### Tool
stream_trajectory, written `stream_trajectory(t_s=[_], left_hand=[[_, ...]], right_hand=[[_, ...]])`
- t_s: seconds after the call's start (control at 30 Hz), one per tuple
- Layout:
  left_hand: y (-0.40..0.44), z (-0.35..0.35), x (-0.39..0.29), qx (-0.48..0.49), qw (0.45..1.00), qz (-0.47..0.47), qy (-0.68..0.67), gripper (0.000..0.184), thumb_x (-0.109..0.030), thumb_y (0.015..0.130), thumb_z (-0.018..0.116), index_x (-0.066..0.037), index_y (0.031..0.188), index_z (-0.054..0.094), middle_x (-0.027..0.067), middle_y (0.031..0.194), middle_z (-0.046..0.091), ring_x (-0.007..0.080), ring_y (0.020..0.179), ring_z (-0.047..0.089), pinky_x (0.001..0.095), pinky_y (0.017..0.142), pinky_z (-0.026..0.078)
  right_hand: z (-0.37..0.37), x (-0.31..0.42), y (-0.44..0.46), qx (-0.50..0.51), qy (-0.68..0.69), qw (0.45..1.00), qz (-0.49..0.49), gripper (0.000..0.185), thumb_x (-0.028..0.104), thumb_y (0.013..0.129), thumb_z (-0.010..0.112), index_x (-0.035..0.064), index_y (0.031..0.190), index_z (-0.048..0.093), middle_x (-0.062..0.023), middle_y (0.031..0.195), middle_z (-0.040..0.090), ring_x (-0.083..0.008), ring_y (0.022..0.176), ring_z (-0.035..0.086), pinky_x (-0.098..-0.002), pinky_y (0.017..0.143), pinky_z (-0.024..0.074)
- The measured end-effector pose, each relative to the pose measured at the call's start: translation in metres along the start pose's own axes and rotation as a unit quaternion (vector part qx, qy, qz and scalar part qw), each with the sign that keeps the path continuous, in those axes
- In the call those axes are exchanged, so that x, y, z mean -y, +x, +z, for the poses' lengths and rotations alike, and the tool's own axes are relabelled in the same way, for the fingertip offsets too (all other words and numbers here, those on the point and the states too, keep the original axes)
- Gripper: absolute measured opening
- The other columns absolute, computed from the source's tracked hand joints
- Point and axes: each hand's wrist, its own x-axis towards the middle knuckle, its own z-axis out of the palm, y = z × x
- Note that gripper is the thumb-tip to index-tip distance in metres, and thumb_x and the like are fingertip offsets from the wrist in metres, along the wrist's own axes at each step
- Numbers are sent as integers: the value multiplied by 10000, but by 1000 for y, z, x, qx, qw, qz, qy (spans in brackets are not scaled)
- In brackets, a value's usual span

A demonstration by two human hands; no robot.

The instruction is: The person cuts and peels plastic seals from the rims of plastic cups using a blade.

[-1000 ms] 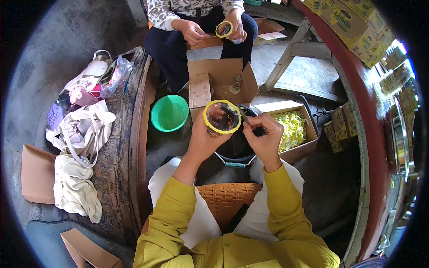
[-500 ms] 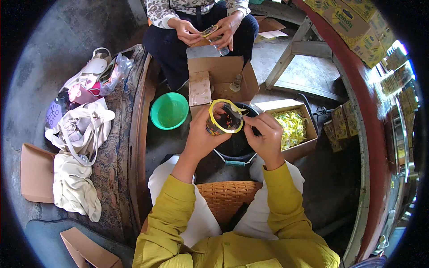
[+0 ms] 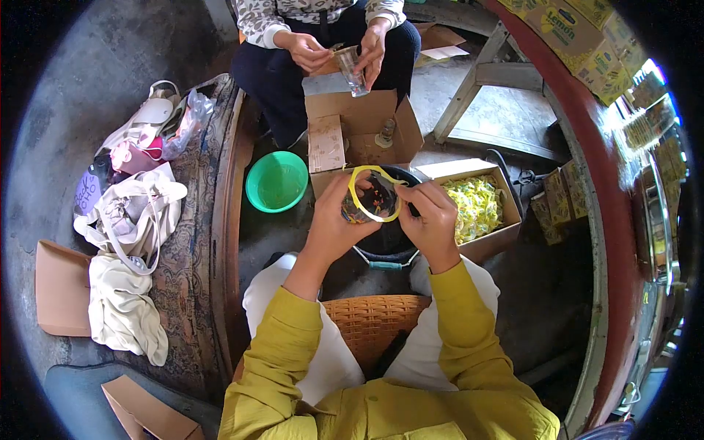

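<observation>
A clear plastic cup (image 3: 353, 213) with a yellow rim and coloured print sits tilted in my left hand (image 3: 328, 218), its mouth towards me. My left fingers wrap round its side. At the right of the mouth, my right hand (image 3: 430, 220) pinches the yellow rim (image 3: 358, 204), where a thin yellow strip stands out from the edge. Dark space with small red and orange bits shows through the cup's mouth; I cannot tell whether they lie inside. Below both hands is a black bucket (image 3: 387, 246) with a teal grip on its handle.
To the right, a carton (image 3: 484, 246) holds yellow-and-white scraps. An open cardboard box (image 3: 359, 114) with a small clear cup stands ahead, beside a green basin (image 3: 257, 183). Opposite, a person's hands hold a clear cup (image 3: 352, 66). Bags (image 3: 139, 205) lie on a bench at left.
My right hand has shifted slightly down and left along the rim; a pale film flap there is no longer visible. The other person's cup has tipped more upright and come into fuller view.
</observation>
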Motion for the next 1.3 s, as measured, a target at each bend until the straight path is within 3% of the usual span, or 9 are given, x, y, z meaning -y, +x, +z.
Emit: stream_trajectory(t_s=[0.07, 0.27, 0.37, 0.83, 1.3], left_hand=[[-1, 1, 0, 2, 1000, -7, -7, 601, -40, 548, 767, -16, 1099, 529, 92, 966, 578, 216, 895, 578, 310, 790, 463], [-3, 5, 6, -15, 998, -39, -51, 610, -50, 581, 770, -25, 1132, 510, 81, 982, 582, 176, 885, 573, 289, 792, 468], [-4, 5, 10, -23, 995, -57, -75, 603, -60, 606, 767, -17, 1142, 496, 78, 995, 582, 163, 891, 569, 283, 803, 466], [-4, 8, 6, -27, 991, -49, -124, 565, -64, 633, 760, -13, 1122, 483, 73, 978, 574, 149, 887, 559, 276, 787, 467], [-5, 3, -2, 93, 979, -69, -169, 580, -37, 670, 714, -41, 1189, 454, 69, 980, 565, 146, 892, 552, 283, 808, 452]], right_hand=[[1, -3, -1, -3, 13, 1000, 12, 187, -75, 626, 650, 15, 789, 636, -87, 650, 547, -228, 586, 557, -290, 527, 451], [12, -10, -10, -62, 207, 951, 223, 103, -50, 686, 653, -11, 778, 628, -66, 674, 621, -97, 597, 596, -219, 574, 471], [7, -5, -8, -52, 255, 934, 246, 86, -46, 689, 650, -15, 765, 624, -53, 684, 623, -79, 616, 590, -217, 579, 478], [16, 5, -12, -80, 187, 955, 216, 92, -41, 678, 674, -12, 750, 624, -66, 646, 608, -96, 578, 592, -215, 544, 467], [2, 4, -4, -66, 205, 956, 200, 106, -56, 688, 679, -36, 781, 632, -76, 680, 615, -114, 615, 613, -214, 561, 472]])
